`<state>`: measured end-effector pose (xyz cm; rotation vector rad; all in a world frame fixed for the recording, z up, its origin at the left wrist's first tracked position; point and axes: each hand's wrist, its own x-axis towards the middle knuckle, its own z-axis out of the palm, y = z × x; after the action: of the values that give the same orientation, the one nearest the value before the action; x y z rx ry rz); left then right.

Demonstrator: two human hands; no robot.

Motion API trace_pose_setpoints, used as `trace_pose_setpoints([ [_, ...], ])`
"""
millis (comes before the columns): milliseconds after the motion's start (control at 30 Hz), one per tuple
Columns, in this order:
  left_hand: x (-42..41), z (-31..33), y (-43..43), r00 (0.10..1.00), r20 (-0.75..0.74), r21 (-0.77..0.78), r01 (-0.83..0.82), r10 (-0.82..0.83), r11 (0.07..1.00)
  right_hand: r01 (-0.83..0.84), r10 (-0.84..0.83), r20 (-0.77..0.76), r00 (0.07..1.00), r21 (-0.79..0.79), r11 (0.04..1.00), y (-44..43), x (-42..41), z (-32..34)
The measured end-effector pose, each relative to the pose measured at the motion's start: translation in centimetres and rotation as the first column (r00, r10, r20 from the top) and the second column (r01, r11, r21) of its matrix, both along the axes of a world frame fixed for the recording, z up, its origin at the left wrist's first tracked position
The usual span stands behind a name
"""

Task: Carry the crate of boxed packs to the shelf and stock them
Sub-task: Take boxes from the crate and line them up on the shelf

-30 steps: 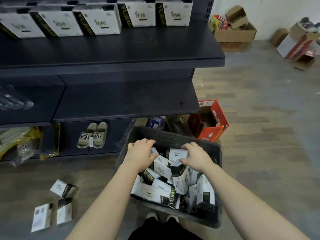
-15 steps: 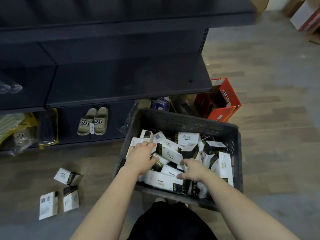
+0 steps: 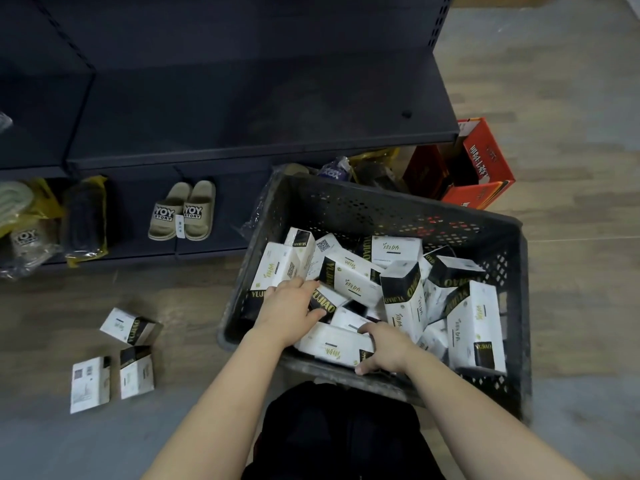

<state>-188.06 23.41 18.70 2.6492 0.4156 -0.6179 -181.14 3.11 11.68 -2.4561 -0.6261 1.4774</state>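
The dark perforated plastic crate (image 3: 381, 209) stands directly in front of me, its far wall close to the lowest level of the shelf unit and its near rim above my dark-clothed legs. Inside it, the boxed packs (image 3: 401, 296) lie in a loose heap, white with black ends lettered in gold; some lie flat, some stand on end and some lean on one another. My right hand (image 3: 384, 348) grips one white pack (image 3: 332, 348) that lies flat along the near wall, the thumb at its near edge and the fingers curled over its far side. My left hand (image 3: 287, 310) lies palm down on the packs at the crate's left side, fingertips reaching between two of them; whether it holds one I cannot tell. Behind the crate, the dark shelf (image 3: 242, 109) shows a bare board at middle height. On the lowest level stand a pair of beige slippers (image 3: 181, 213) and, further left, a bagged dark pair (image 3: 85, 220). An open red carton (image 3: 481, 168) sits on the floor at the unit's right end. Three loose packs (image 3: 130, 325) lie on the wood-patterned floor (image 3: 571, 306), well to the left of the crate.
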Motion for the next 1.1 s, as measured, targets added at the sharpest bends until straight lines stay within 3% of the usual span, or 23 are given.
trace_pose_setpoints([
  [500, 1.0, 2.8, -0.7, 1.000, 0.023, 0.019, 0.018, -0.018, 1.000, 0.000, -0.026, 0.135, 0.991, 0.194, 0.981, 0.1, 1.2, 4.1],
  [900, 4.5, 17.3, 0.4, 0.986, 0.165, 0.069, 0.014, -0.025, 0.998, -0.071, 0.004, 0.288, 0.958, 0.221, 0.973, 1.7, 7.5, 21.4],
  [1100, 7.0, 25.2, 2.0, 0.952, 0.305, 0.089, -0.027, -0.001, 0.996, -0.152, 0.055, 0.392, 0.918, 0.222, 0.963, 3.5, 11.2, 31.3],
])
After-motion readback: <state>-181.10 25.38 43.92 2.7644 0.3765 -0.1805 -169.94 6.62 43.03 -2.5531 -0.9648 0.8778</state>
